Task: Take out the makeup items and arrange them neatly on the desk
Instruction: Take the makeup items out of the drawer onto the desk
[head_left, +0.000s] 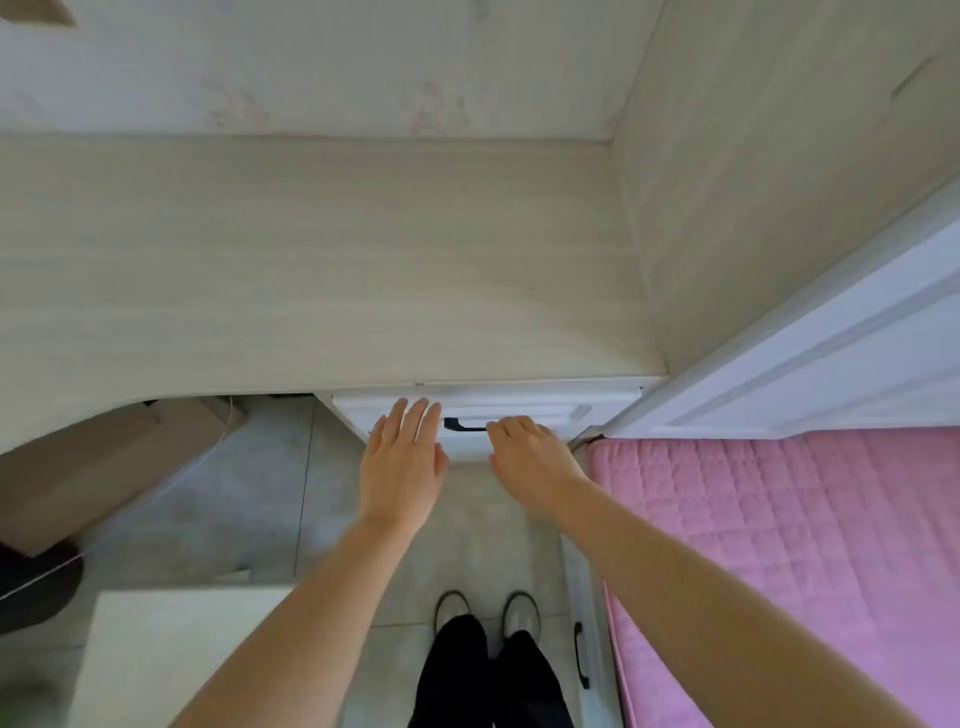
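Presently on view: a pale wood-grain surface (311, 260) filling the upper half of the scene, walled at the back and at the right side. Under its front edge, toward five o'clock of the surface, a white drawer front (519, 410) with a dark handle (464, 425); whether the drawer is slightly out or fully in cannot be told. Left hand (402, 457): fingers straight and together, palm down, fingertips against the drawer front just at nine o'clock of the handle, gripping nothing. Right hand (530, 457): fingers bent over the three o'clock end of the handle; whether they actually hook it cannot be told, as the fingertips are hidden. Makeup items: none visible anywhere in the scene. At four o'clock of the frame, a bed with a pink quilted cover (779, 545), and above it a white panelled board (831, 364) running diagonally. At six o'clock, the person's dark trouser legs (493, 675) and light shoes (452, 610) on a grey tiled floor (260, 493). At seven o'clock, a white box-like top (171, 660). At nine o'clock, under the surface, a cardboard box (104, 467), partly hidden.
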